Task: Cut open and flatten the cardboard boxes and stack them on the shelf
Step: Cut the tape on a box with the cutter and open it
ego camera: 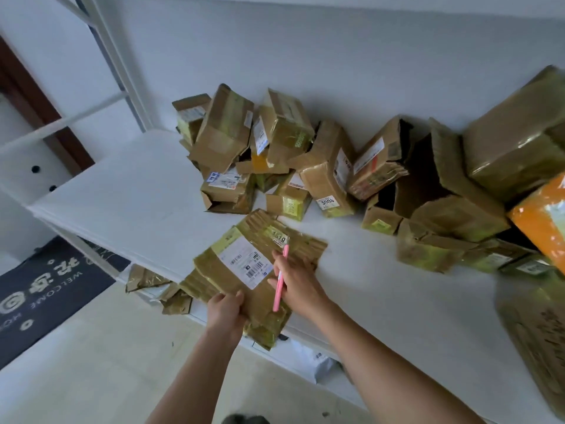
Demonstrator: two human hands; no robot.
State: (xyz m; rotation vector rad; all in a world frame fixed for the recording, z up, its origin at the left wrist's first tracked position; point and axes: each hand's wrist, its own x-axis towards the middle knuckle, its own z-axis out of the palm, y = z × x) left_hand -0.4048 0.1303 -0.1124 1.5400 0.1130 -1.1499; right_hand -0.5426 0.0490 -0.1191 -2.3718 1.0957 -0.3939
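A: The flattened box (pixel 244 276) is overhanging the shelf's (pixel 122 197) front edge; left hand (pixel 224 313) is gripping its near end, right hand (pixel 295 286) pinching one pink cutter (pixel 280 278).

B: Its blade is hidden. The box pile (pixel 305 166) along the back edge is overlapping too much to count.

Both forearms are bare to the frame's edge, and the left hand (pixel 224 313) and right hand (pixel 298 286) wear no gloves, rings or watch.

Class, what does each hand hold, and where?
Left hand grips the flattened box at its near edge; right hand holds the pink cutter mid-handle.
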